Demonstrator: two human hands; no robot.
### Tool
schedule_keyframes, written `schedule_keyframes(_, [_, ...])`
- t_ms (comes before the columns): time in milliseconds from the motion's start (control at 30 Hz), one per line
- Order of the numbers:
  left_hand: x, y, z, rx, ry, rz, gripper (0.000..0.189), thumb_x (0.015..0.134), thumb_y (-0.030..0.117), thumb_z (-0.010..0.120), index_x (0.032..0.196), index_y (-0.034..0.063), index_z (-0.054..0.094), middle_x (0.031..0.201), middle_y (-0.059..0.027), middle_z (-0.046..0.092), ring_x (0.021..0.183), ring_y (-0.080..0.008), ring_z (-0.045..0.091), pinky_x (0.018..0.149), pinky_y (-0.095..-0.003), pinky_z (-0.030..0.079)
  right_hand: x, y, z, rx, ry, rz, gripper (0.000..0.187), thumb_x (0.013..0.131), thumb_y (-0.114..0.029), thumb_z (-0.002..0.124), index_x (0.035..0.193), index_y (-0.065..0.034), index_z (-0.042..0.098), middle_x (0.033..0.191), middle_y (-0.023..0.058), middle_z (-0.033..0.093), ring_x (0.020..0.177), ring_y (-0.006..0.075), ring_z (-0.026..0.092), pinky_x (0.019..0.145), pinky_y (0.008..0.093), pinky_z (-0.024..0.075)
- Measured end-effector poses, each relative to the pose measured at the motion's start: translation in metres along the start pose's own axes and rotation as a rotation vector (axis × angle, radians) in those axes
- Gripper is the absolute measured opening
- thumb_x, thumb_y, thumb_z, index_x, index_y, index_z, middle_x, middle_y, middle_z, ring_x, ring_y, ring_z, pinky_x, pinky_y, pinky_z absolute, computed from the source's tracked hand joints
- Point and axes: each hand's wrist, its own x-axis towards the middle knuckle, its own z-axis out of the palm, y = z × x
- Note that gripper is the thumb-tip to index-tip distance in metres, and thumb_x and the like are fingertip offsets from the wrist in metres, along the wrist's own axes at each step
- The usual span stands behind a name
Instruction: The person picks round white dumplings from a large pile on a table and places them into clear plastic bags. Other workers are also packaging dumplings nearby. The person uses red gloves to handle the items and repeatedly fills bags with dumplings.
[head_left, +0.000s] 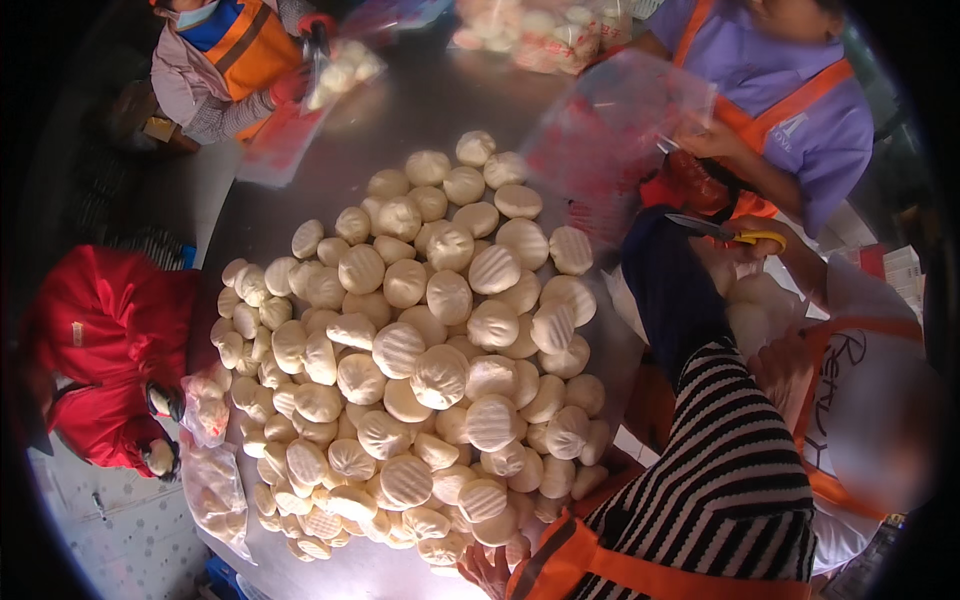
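Note:
A large heap of pale buns (439, 375) lies before me on a metal table (259, 202); some show pleated tops, others ridged undersides. My left hand (487, 570) is bare, its fingers spread against buns at the heap's near edge. Whether it grips one is unclear. My right arm, in a striped sleeve and dark blue cover, reaches toward the upper right. At its end my right hand (661, 191), in a red glove, is mostly hidden beside a clear, red-printed plastic bag (600, 127). I cannot tell whether it holds anything.
At the right, a co-worker's hand holds yellow-handled scissors (757, 238) near my right forearm. A person in purple (817, 142) handles the plastic bag. Another works with bagged buns (345, 75) at upper left. Filled bags (540, 34) stand at the far edge; a person in red (120, 352) is left.

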Motion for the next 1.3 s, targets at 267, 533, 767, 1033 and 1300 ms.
schedule_keyframes(267, [-0.019, -0.017, -0.003, -0.031, 0.050, 0.008, 0.046, 0.081, 0.043, 0.073, 0.121, 0.0221, 0.065, 0.142, -0.0121, 0.048, 0.135, -0.0348, 0.039, 0.110, -0.0612, 0.024, -0.006, -0.051, -0.033, 0.545, 0.027, -0.071, 0.042, 0.093, -0.033, 0.062, 0.120, -0.0001, 0.060, 0.114, 0.0112, 0.064, 0.101, 0.0244, 0.062, 0.088, 0.0380, 0.0504])
schedule_keyframes(533, [-0.030, -0.040, -0.023, -0.265, 0.332, 0.039, 0.051, 0.078, 0.040, 0.078, 0.118, 0.0099, 0.064, 0.137, -0.0181, 0.051, 0.127, -0.0412, 0.044, 0.107, -0.0605, 0.030, -0.149, -0.223, -0.150, 1.543, -0.693, -0.161, 0.035, 0.097, -0.029, 0.058, 0.115, 0.0017, 0.062, 0.109, 0.0082, 0.065, 0.097, 0.0217, 0.062, 0.085, 0.0374, 0.0510])
schedule_keyframes(767, [-0.069, -0.104, -0.159, -0.201, 0.903, -0.204, 0.093, 0.079, 0.023, 0.080, 0.151, 0.0022, 0.026, 0.155, -0.0255, 0.027, 0.143, -0.0467, 0.027, 0.112, -0.0604, 0.031, -0.382, -0.267, -0.355, 1.196, -1.638, -0.139, 0.025, 0.093, -0.011, 0.063, 0.116, -0.0013, 0.062, 0.105, 0.0035, 0.066, 0.094, 0.0106, 0.060, 0.083, 0.0287, 0.0504])
schedule_keyframes(1033, [-0.145, -0.170, -0.257, -0.044, 0.675, -0.127, 0.019, 0.088, 0.008, 0.067, 0.105, -0.0003, 0.069, 0.096, -0.0128, 0.071, 0.089, -0.0309, 0.067, 0.086, -0.0454, 0.051, -0.525, -0.248, -0.425, 1.035, -1.200, -1.293, 0.027, 0.079, -0.008, 0.067, 0.106, -0.0094, 0.063, 0.089, 0.0094, 0.061, 0.080, 0.0324, 0.064, 0.066, 0.0408, 0.0516])
schedule_keyframes(1300, [-0.233, -0.248, -0.218, -0.495, 0.766, -0.664, 0.011, 0.078, 0.001, 0.073, 0.075, -0.0034, 0.063, 0.063, -0.0008, 0.059, 0.059, -0.0088, 0.052, 0.053, -0.0253, 0.045, -0.584, -0.214, -0.455, 0.863, -1.108, -1.153, 0.050, 0.080, -0.042, 0.076, 0.112, -0.0062, 0.062, 0.107, 0.0142, 0.060, 0.097, 0.0341, 0.059, 0.084, 0.0432, 0.0473])
